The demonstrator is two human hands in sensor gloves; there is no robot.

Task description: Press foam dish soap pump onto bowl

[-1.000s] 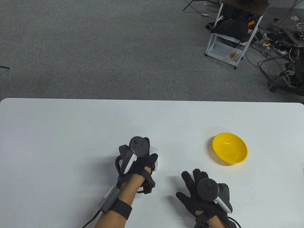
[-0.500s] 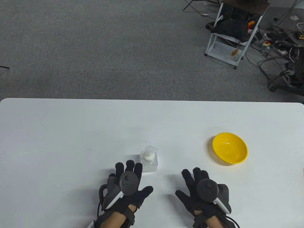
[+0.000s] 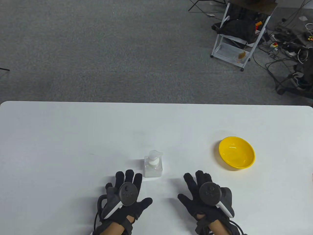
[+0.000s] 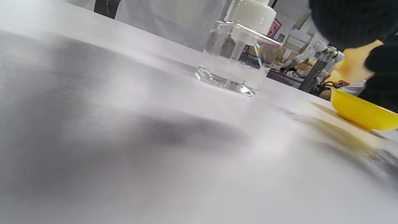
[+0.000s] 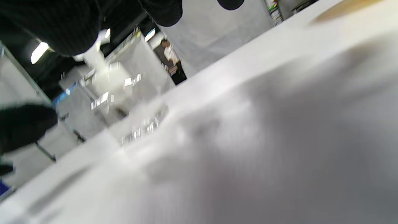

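A clear square soap bottle (image 3: 153,166) with a white pump head stands upright on the white table (image 3: 61,137), near the front middle. It also shows in the left wrist view (image 4: 238,59) and blurred in the right wrist view (image 5: 121,102). A yellow bowl (image 3: 236,153) sits to its right, apart from it; it shows in the left wrist view too (image 4: 362,112). My left hand (image 3: 128,193) lies flat and open just in front-left of the bottle, holding nothing. My right hand (image 3: 203,193) lies flat and open in front-right of the bottle, empty.
Beyond the table's far edge is grey carpet. A white rolling cart (image 3: 238,34) with dark items and tangled cables (image 3: 288,56) stand at the far right, off the table.
My left hand let go of the bottle and drew back toward the front edge, opening flat. The bottle stays standing. My right hand shifted slightly left and forward.
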